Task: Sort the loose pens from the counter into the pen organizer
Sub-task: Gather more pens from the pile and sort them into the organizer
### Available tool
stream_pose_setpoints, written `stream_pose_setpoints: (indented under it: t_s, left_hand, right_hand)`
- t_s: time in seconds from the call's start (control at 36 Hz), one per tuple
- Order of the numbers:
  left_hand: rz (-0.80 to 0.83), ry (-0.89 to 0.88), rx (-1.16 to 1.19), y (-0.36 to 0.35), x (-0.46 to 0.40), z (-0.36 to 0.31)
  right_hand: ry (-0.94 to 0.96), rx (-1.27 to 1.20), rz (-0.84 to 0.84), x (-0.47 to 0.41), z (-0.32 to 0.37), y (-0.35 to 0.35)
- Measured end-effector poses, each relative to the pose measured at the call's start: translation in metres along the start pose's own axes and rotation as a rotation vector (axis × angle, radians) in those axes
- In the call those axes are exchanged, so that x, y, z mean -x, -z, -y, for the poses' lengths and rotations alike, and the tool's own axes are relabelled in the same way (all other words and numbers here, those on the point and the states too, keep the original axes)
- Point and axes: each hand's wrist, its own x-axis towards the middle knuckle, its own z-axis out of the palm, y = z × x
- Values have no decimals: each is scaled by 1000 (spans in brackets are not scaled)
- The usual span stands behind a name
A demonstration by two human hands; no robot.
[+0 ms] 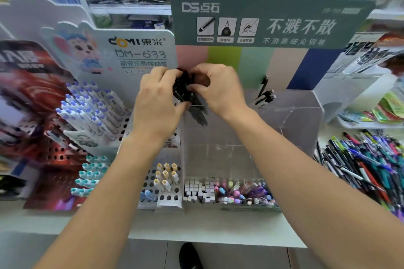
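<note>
In the head view, the left hand [158, 96] and right hand [218, 87] are both clenching one bundle of black pens [185, 91], its long axis running from 11 o'clock down to 5 o'clock. The tips are already dipping into the clear pen organizer [290, 120], in its rear left compartment. The loose pens [367, 159] are lying on the table at 3 o'clock, nearer the right hand.

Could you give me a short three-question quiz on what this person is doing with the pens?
1. True or false: both hands hold the bundle of black pens.
2. Where is the loose pile of pens: A, right of the clear organizer; B, left of it?
3. Which organizer section already has a few black pens standing in it?

Key: 1 true: left hand and right hand grip it. 2 A. 3 The back right one.
</note>
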Motion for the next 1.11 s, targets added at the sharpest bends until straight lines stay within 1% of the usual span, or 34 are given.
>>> stream_pose_setpoints:
  t_s: [0.08, 0.14, 0.17, 0.22, 0.31, 0.33, 0.39, 0.47, 0.56, 0.61, 0.67, 0.72, 0.78, 0.83, 0.89, 0.97, 1.06, 1.11]
  left_hand:
    - [-39, 62, -69, 6, 8, -12]
    - [-38, 114, -124, 8, 11, -18]
    - [-38, 139, -145, 9, 13, -21]
    - [-77, 175, -150, 9, 19, -34]
    - [-190, 181, -64, -1, 32, -72]
    - [-191, 186, -24, -9, 38, -90]
    - [-98, 205, 72, -31, 50, -128]
    - [139, 237, 190, -75, 71, -181]
    - [396, 293, 287, -124, 100, -228]
    - [493, 386, 383, -155, 119, -259]
    - [586, 521, 491, -183, 135, -290]
    - [718, 633, 545, -211, 147, -319]
    - [798, 675, 556, -241, 155, -341]
    - [826, 685, 521, -270, 159, -359]
    - [867, 696, 396, -297, 162, -373]
    - [934, 748, 207, -338, 163, -383]
    - [976, 791, 48, -377, 164, -385]
    - [963, 813, -10, -396, 166, -388]
  right_hand:
    - [25, -93, 191, 5, 1, 8]
    - [58, -159, 278, 13, -2, 24]
    - [90, -172, 286, 19, -6, 34]
    - [133, -171, 236, 33, -21, 56]
    - [115, -185, 167, 57, -53, 95]
    - [98, -189, 163, 67, -64, 108]
    - [56, -191, 142, 89, -90, 138]
    - [-7, -184, 73, 129, -132, 182]
    - [-153, -216, -26, 175, -182, 212]
    - [-285, -183, -38, 205, -220, 227]
    - [-457, -67, 38, 235, -255, 241]
    - [-657, 48, 224, 263, -291, 254]
    - [-801, 168, 413, 282, -323, 264]
    - [-906, 256, 468, 296, -349, 272]
    - [-972, 319, 437, 306, -370, 280]
    - [-1026, 329, 383, 315, -400, 292]
    - [-994, 324, 333, 315, -425, 297]
    - [-934, 384, 314, 314, -434, 298]
